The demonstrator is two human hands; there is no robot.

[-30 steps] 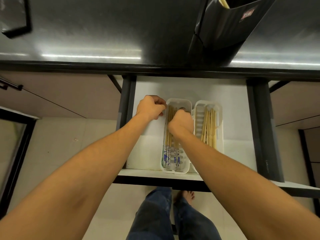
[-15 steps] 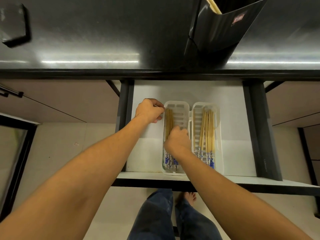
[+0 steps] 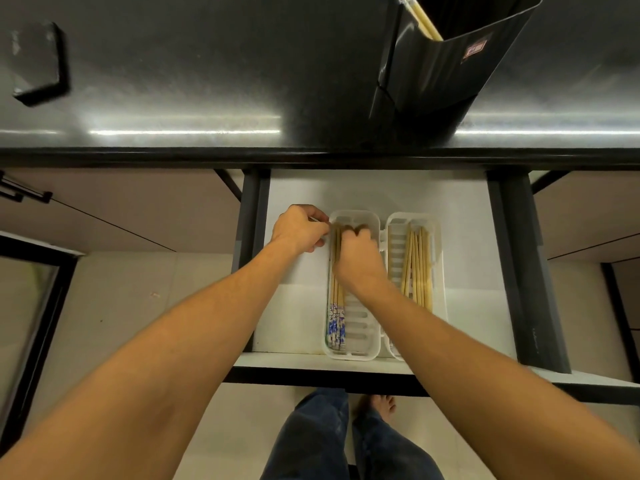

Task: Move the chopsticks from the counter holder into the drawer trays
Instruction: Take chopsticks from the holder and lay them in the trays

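Two white slotted trays lie side by side in the open drawer (image 3: 467, 258). The left tray (image 3: 362, 341) holds wooden chopsticks (image 3: 336, 306) with blue-patterned ends along its left side. More chopsticks (image 3: 417, 271) lie in the right tray (image 3: 440, 258). My left hand (image 3: 299, 228) pinches the left tray's far left corner. My right hand (image 3: 358, 256) is inside the left tray at its far end, fingers curled on the chopsticks there. The black holder (image 3: 440, 74) stands on the counter with a few chopsticks (image 3: 424, 20) in it.
The dark steel counter (image 3: 207, 81) overhangs the drawer's back. A black flat object (image 3: 38, 64) lies at its far left. Dark drawer rails (image 3: 512, 271) flank both sides. My legs and a bare foot (image 3: 377, 407) show below the drawer front.
My right hand slid from the middle of the left tray to its far end. My left hand stayed at the tray's corner.
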